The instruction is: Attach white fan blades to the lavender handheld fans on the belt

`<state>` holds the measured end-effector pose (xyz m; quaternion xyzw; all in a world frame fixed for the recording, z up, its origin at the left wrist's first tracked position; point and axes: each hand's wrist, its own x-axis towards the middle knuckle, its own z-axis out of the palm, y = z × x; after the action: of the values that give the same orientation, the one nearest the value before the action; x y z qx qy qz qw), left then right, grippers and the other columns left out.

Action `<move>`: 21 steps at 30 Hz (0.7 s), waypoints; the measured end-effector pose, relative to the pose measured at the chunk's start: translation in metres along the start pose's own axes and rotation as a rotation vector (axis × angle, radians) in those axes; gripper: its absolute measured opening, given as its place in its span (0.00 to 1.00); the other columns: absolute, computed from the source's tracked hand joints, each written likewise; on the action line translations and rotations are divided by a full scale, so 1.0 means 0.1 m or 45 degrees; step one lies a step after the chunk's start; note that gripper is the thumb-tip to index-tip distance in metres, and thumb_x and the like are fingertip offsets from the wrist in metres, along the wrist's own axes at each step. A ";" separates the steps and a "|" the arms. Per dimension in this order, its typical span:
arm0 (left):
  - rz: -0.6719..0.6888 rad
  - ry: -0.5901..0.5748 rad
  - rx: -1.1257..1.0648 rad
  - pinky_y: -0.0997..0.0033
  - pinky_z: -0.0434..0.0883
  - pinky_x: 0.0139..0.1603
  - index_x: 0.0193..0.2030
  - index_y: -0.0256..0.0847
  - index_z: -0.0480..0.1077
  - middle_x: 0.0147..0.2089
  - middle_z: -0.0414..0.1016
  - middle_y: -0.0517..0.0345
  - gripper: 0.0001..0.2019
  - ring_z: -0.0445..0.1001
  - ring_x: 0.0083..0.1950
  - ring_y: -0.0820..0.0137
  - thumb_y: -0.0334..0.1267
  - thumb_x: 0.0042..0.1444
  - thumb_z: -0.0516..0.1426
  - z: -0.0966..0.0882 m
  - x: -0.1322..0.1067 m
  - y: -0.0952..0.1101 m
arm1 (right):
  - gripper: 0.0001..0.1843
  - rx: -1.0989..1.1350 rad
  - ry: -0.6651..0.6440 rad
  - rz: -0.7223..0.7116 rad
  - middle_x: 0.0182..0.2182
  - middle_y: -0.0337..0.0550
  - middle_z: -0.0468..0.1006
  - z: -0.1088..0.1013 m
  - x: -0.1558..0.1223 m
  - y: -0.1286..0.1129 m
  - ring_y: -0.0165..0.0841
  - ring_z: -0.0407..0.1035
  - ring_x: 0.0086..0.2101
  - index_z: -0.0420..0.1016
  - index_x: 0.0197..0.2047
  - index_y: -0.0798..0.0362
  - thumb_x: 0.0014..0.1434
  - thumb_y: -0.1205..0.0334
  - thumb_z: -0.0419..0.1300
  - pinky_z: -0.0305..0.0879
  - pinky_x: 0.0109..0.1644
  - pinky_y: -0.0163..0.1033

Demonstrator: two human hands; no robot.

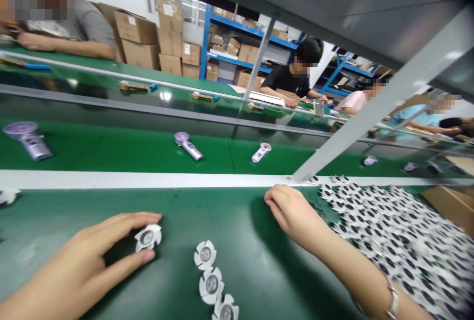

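Observation:
My left hand [99,251] has its thumb and fingers around a small white fan blade [148,237] with a round grey hub, low over the green tabletop. Three more white fan blades [212,285] form a short line in front of me, between my hands. My right hand [289,206] is raised close to the white rail [148,180], its fingers curled together; whatever they may hold is hidden. To the right of that arm, many white fan blades with dark centres [392,231] cover the table in a dense spread.
Purple handheld fans [188,145] lie on the green conveyor belt [111,147] beyond the rail. A grey slanted post [363,107] rises near my right hand. A cardboard box [450,206] stands at the right. Several people sit across the line, before shelves and cartons.

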<state>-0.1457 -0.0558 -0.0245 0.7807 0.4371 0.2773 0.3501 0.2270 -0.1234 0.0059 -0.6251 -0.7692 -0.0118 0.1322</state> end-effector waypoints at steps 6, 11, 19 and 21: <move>-0.021 -0.117 -0.014 0.74 0.75 0.39 0.50 0.47 0.76 0.42 0.81 0.56 0.16 0.78 0.38 0.67 0.45 0.55 0.63 -0.07 -0.11 0.28 | 0.07 1.013 -0.055 -0.084 0.34 0.37 0.73 -0.07 0.42 -1.24 0.28 0.68 0.36 0.69 0.36 0.51 0.66 0.69 0.53 0.64 0.41 0.32; 0.053 -0.024 -0.276 0.78 0.74 0.33 0.44 0.45 0.78 0.34 0.79 0.61 0.16 0.76 0.31 0.73 0.42 0.47 0.69 -0.13 -0.18 0.39 | 0.08 1.349 -0.268 -0.054 0.32 0.35 0.74 0.08 0.54 -1.68 0.27 0.68 0.34 0.72 0.35 0.51 0.65 0.68 0.55 0.63 0.40 0.32; 0.106 -0.007 -0.261 0.78 0.72 0.33 0.43 0.42 0.79 0.32 0.78 0.62 0.17 0.74 0.30 0.74 0.42 0.45 0.71 -0.16 -0.17 0.37 | 0.08 1.270 -0.187 -0.057 0.32 0.35 0.73 0.20 0.52 -1.70 0.26 0.68 0.34 0.71 0.34 0.51 0.66 0.67 0.54 0.63 0.38 0.31; 0.103 0.001 -0.266 0.78 0.72 0.33 0.43 0.42 0.79 0.32 0.78 0.62 0.17 0.75 0.30 0.74 0.43 0.46 0.71 -0.16 -0.16 0.36 | 0.08 1.243 -0.150 -0.066 0.32 0.35 0.73 0.20 0.52 -1.71 0.25 0.68 0.33 0.71 0.34 0.51 0.65 0.67 0.55 0.63 0.38 0.30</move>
<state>-0.1473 -0.0781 0.0111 0.7569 0.3740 0.3357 0.4178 0.0486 -0.1070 0.0229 -0.4705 -0.7064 0.3820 0.3655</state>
